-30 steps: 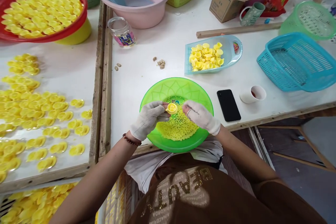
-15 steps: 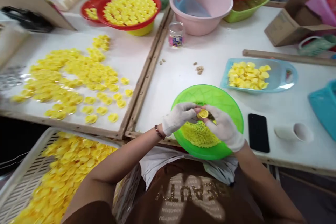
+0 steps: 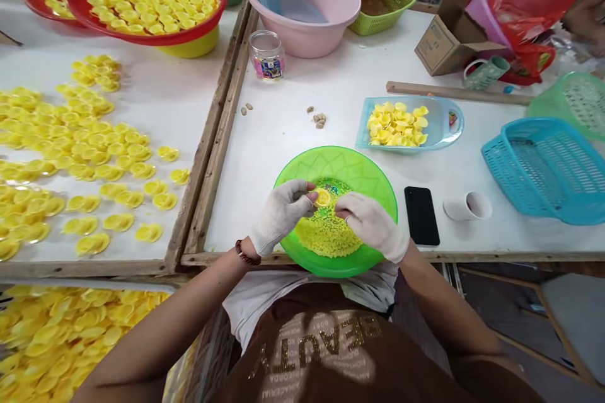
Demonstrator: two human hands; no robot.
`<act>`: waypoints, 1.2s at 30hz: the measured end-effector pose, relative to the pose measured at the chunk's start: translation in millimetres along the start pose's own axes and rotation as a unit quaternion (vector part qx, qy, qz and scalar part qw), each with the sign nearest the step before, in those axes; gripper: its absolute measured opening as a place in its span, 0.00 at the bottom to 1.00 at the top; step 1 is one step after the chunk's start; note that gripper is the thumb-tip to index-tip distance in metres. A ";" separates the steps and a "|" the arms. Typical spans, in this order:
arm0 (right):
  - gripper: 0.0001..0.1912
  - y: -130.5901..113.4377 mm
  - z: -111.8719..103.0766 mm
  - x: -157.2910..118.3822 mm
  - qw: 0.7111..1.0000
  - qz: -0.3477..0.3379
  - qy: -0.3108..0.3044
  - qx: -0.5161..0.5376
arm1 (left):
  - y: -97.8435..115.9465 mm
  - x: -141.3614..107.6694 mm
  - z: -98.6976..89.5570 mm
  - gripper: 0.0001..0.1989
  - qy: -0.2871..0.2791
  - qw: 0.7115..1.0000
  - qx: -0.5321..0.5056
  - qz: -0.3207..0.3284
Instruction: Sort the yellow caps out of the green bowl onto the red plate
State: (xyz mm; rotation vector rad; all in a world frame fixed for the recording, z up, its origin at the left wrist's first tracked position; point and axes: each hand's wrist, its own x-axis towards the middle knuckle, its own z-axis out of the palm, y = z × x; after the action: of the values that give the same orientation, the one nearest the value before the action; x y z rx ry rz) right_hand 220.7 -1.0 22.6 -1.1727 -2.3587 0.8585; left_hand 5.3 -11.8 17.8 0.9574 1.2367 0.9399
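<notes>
My left hand (image 3: 284, 209), in a white glove with bare fingertips, pinches a small round yellow plastic cup (image 3: 322, 198) by its edge. My right hand (image 3: 371, 221), gloved the same way, is just to the right of the cup and apart from it. Its thumb and fingers are pressed together, and whatever they hold is too small to make out. Both hands are above a bright green plastic basin (image 3: 338, 160). Small yellow pellets (image 3: 331, 240) lie heaped in it, with a few small dark and bluish pieces near its middle.
A blue scoop (image 3: 442, 132) of yellow cups, a black phone (image 3: 422, 215), a white paper cup (image 3: 467, 206) and a blue basket (image 3: 543, 201) stand to the right. Behind are a clear jar (image 3: 267, 56) and a pink basin (image 3: 302, 34). Yellow discs (image 3: 85, 145) cover the left table.
The view has swung to the right. My right hand has drawn away from the yellow cup, which both hands were touching; my left hand still has it.
</notes>
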 end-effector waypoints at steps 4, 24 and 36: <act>0.08 -15.0 -11.0 3.1 0.992 -0.073 0.103 -0.001 | -6.4 -5.1 10.5 0.12 -0.029 0.999 0.042 0.012; 0.19 49.6 38.4 -15.4 0.983 -0.059 -0.092 -0.148 | -13.5 -146.6 -334.8 0.10 0.506 0.661 0.506 -0.223; 0.16 39.4 44.9 -19.3 0.981 -0.067 -0.023 -0.181 | -23.5 -143.9 -347.8 0.16 0.521 0.675 0.503 -0.141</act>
State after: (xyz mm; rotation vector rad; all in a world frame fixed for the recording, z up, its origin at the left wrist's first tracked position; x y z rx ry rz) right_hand 229.7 -14.1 -38.0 -1.1135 -2.6740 0.4237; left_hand -352.7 -130.5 13.3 0.9529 2.9993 0.4289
